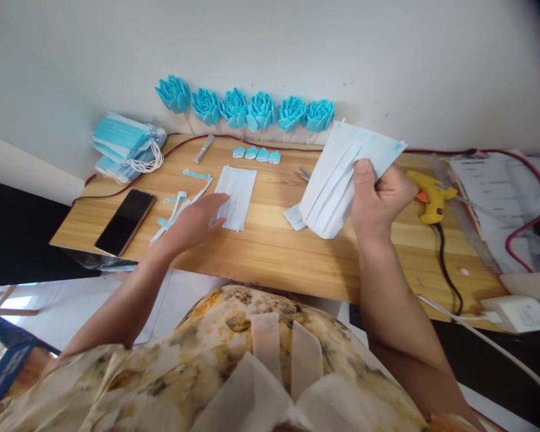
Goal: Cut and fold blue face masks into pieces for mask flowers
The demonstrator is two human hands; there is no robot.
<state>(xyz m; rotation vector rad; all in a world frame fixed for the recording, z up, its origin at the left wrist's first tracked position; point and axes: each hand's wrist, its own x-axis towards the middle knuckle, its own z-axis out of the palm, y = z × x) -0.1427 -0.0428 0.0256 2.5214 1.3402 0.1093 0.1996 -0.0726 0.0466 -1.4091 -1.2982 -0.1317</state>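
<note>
Raised over the right half of the table, a pale blue face mask (335, 174) without ear loops is pinched in my right hand (380, 195), thumb on its near face. Beneath it a small folded pale blue piece (296, 217) lies partly covered. My left hand (198, 219) has its fingers apart and reaches over the left edge of another pale mask (239, 195) lying flat; whether it touches is hard to tell. Cut blue and white strips (177, 201) lie just left of that hand. Scissors (303, 173) show partly behind the raised mask.
Several blue flowers (261, 111) stand along the wall, with several small blue petals (256, 155) before them. At left are a stack of masks (123, 141) and a phone (126, 222). A yellow glue gun (434, 195), papers (490, 198) and a white charger (524, 313) sit right.
</note>
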